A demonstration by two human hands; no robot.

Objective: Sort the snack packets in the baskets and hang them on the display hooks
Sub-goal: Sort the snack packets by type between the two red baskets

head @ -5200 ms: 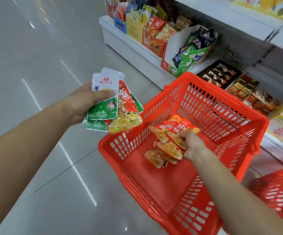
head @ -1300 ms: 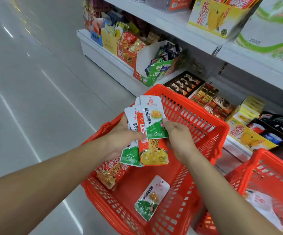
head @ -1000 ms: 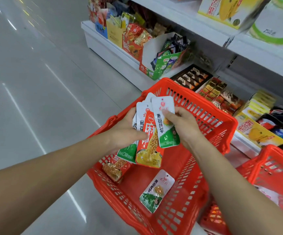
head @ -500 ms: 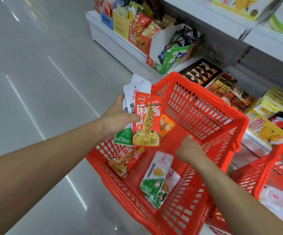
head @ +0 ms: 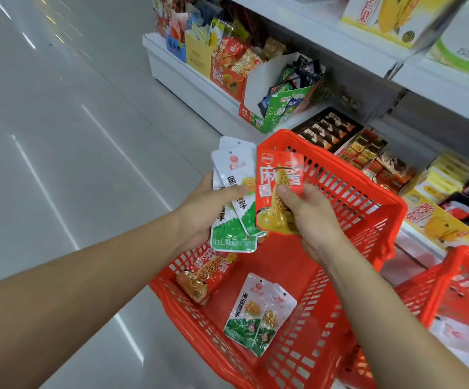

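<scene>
Floor [head: 59, 136], pale glossy tile, fills the frame from 7 to 11 o'clock. White shelving [head: 340, 43] runs from 12 to 4 o'clock, stocked with snack cartons. Red basket [head: 368, 197] sits from centre to 5 o'clock, open top toward the camera. Second red basket [head: 452, 276] is at 4 o'clock, cut off by the frame edge, with something white and blurred inside. Left forearm [head: 87, 290] comes in from 8 o'clock and right forearm [head: 382, 318] from 5 o'clock. Green display carton [head: 281, 108] stands on the bottom shelf at 1 o'clock of centre, and a dark tray of wrapped sweets [head: 326, 130] is just at its 4 o'clock. The hands meet over the red basket's 11 o'clock corner. Left hand [head: 208, 211] has its thumb clamped across a fan of white-green packets [head: 233, 228] with the fingers behind; exact count unclear. Right hand [head: 312, 217], at 3 o'clock of the left, pinches one red packet [head: 272, 186] upright between thumb and curled fingers, its left edge overlapping the fan. Loose in the basket are a second red packet [head: 202, 276] leaning on the 9 o'clock wall and two overlapped white-green packets [head: 255, 313] flat on the bottom, at 6 o'clock of the hands.
</scene>
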